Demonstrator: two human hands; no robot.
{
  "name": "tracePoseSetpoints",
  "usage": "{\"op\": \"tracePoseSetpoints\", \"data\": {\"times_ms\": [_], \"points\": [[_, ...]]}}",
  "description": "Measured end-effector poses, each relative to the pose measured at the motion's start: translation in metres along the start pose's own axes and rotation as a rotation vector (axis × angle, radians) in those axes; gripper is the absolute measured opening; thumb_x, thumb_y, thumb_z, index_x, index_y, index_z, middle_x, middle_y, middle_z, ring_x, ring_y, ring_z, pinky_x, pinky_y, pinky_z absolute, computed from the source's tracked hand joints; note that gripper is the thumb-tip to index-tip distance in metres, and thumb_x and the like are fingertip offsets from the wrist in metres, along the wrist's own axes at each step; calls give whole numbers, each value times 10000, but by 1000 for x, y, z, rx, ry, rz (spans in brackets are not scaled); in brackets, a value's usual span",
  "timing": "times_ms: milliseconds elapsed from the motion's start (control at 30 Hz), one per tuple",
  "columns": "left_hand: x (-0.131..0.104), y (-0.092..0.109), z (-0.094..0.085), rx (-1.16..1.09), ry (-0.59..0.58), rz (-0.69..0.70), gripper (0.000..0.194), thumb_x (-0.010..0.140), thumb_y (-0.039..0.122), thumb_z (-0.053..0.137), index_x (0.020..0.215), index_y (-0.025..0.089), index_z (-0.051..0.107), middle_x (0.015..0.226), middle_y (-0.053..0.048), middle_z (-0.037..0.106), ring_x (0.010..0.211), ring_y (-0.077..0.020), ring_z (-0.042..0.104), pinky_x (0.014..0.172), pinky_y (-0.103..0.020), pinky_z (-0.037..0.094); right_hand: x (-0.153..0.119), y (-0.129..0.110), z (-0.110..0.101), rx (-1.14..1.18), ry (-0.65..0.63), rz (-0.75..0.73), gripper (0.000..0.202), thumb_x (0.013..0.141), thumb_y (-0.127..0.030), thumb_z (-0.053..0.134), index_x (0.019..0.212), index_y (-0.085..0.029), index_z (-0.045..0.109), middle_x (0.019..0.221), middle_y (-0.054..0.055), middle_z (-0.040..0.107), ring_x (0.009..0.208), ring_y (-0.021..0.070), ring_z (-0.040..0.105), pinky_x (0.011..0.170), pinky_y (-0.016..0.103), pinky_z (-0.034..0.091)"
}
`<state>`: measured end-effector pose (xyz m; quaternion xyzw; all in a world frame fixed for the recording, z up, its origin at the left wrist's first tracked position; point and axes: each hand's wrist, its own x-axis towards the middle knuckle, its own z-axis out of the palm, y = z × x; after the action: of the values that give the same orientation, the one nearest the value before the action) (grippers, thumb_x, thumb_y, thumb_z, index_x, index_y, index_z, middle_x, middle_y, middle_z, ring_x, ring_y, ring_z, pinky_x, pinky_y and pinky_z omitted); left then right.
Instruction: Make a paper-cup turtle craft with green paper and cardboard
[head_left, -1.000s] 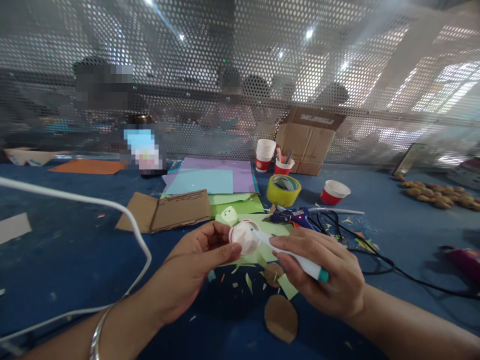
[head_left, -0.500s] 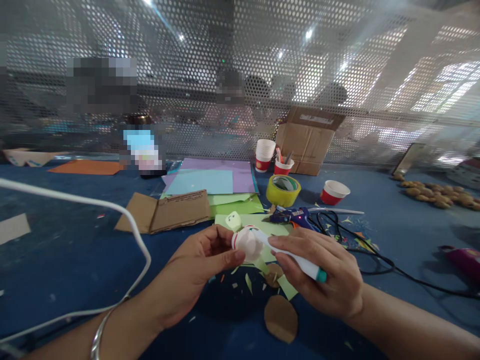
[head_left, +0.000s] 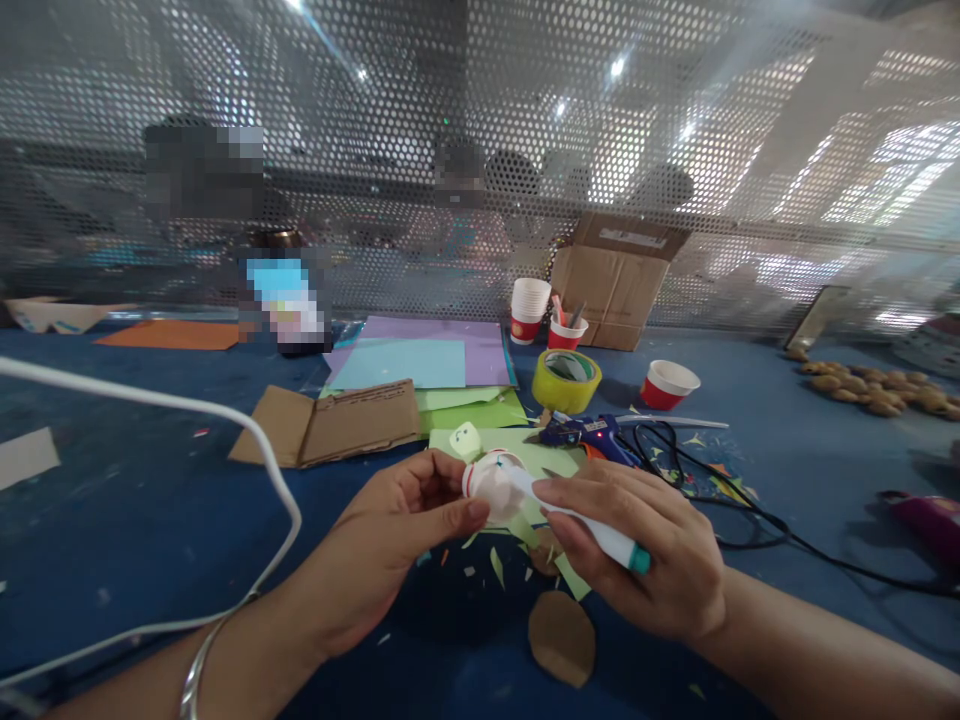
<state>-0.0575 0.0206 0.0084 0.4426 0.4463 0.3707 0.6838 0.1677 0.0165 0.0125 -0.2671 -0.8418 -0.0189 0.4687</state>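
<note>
above the blue table (head_left: pixel 172 530), the left hand (head_left: pixel 405 515) is holding the cup (head_left: pixel 491 495) in a narrow pinch, its thumb pressing the near side and its other fingers curling behind the left edge. the cup, white with a thin red line at its rim, is tilting its open mouth toward the right hand (head_left: pixel 641 545). that hand is gripping the marker (head_left: pixel 611 540) between thumb and fingers, teal end pointing back toward the palm, and its tip is reaching the inside of the cup near the upper rim.

the box (head_left: pixel 611 290) is showing a pale label on its flap and faint print below, both too small to read. the folded cardboard (head_left: pixel 364 425) is bearing a row of dark print, also unreadable. the cup stack (head_left: pixel 529 315) is displaying a round emblem on red, and the glue gun (head_left: pixel 589 432) is carrying a small label whose words are blurring out. just beyond the cup, the green block (head_left: pixel 465 440) is showing small dark curved marks. the tape (head_left: pixel 567 385) is resting behind the glue gun, and the cardboard oval (head_left: pixel 562 640) is lying nearer the camera.
</note>
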Motion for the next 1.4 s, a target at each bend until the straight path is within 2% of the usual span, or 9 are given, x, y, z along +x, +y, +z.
{"op": "tracePoseSetpoints", "data": {"times_ms": [267, 733, 1133, 1400], "points": [[0, 0, -1, -32, 15, 7, 319, 743, 334, 844, 906, 183, 616, 937, -19, 685, 941, -186, 619, 845, -302, 429, -2, -1, 0, 7, 2, -17, 154, 914, -119, 623, 1056, -107, 682, 855, 51, 766, 701, 148, 682, 662, 278, 554], [1, 0, -1, -46, 27, 39, 293, 740, 308, 844, 899, 183, 632, 955, -32, 702, 955, -188, 623, 881, -299, 436, -5, -1, 1, 8, -9, -34, 133, 910, -115, 629, 1020, -87, 697, 832, 58, 765, 705, 147, 689, 671, 280, 555], [2, 1, 0, -85, 43, 48, 270, 735, 257, 849, 893, 181, 644, 939, -26, 720, 930, -171, 646, 865, -274, 459, -2, -1, -2, 3, 7, -29, 126, 908, -103, 622, 1000, -88, 705, 815, 63, 763, 714, 152, 705, 677, 273, 562], [1, 5, 2, -85, 84, 59, 295, 717, 271, 861, 854, 188, 614, 897, -18, 696, 876, -168, 640, 791, -267, 456, -1, -1, -3, -78, 46, 24, 114, 904, -128, 643, 1000, -115, 703, 806, 42, 764, 685, 140, 702, 654, 259, 559]]}}
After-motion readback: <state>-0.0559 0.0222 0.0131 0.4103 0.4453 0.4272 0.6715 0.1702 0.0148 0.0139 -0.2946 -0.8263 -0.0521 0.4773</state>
